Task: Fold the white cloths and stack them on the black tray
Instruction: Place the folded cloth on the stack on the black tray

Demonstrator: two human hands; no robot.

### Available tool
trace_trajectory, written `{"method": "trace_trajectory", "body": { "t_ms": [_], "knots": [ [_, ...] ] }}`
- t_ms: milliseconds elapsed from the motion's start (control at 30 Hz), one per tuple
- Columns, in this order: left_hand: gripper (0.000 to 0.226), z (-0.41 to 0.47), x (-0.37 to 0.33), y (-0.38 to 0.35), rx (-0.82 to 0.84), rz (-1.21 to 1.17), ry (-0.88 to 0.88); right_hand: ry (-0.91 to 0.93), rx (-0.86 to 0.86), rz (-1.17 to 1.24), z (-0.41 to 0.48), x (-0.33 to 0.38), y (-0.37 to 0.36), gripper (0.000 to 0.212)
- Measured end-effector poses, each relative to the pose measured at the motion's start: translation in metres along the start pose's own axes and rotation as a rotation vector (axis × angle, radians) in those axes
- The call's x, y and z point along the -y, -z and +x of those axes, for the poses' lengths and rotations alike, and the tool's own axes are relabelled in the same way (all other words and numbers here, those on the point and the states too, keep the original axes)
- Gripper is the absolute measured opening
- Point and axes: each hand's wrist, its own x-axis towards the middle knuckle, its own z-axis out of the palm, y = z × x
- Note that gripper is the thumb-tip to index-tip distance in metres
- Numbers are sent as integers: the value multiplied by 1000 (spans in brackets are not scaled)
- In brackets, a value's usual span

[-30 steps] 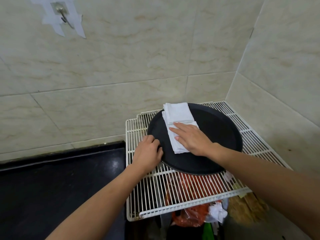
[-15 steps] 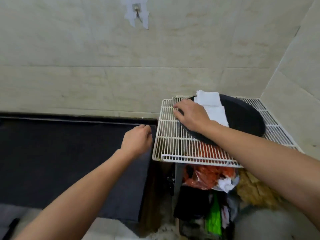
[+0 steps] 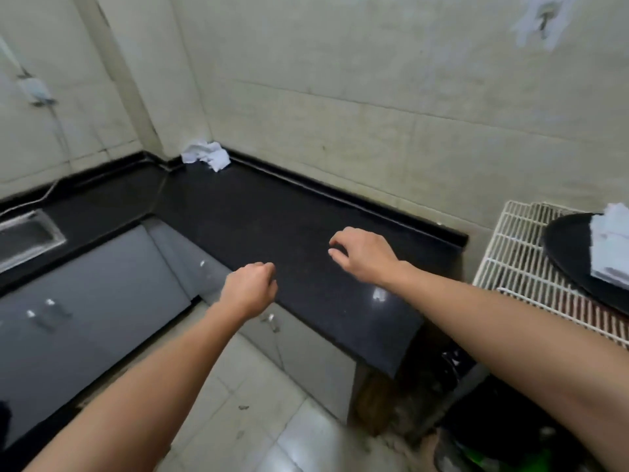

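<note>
The folded white cloths lie stacked on the black tray at the far right, partly cut off by the picture's edge. The stack is a long strip, with its long axis running from the wall end toward me and its near end at the tray's near side. The round tray sits on a white wire rack, whose bars run the same way, away from the wall. One more white cloth lies unfolded well apart from the tray, in the far corner of the black counter where the two tiled walls meet. It is a crumpled heap with no clear long axis, spread a little along the back wall, and one flap hangs toward the counter's open side. My right hand hovers above the counter between the heap and the rack, palm down, with the fingers apart and bent loosely; it holds nothing. My left hand is nearer to me, over the counter's front edge, fingers curled under into the palm with the thumb against the forefinger, and it grips nothing either. Neither hand touches a cloth. Grey cabinet doors stand under the counter, a steel sink is set into its left arm, and a hook is stuck to the wall above the rack.
</note>
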Motion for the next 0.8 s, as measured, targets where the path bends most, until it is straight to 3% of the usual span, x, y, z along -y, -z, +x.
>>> {"method": "trace_trajectory", "body": {
  "t_ms": [467,800],
  "knots": [
    [20,-29,329,56,63,169,237,178,83,58,209,251,-115,28],
    [23,58,435,10,118,64,289,176,165,41,347,279,-186,29]
  ]
}}
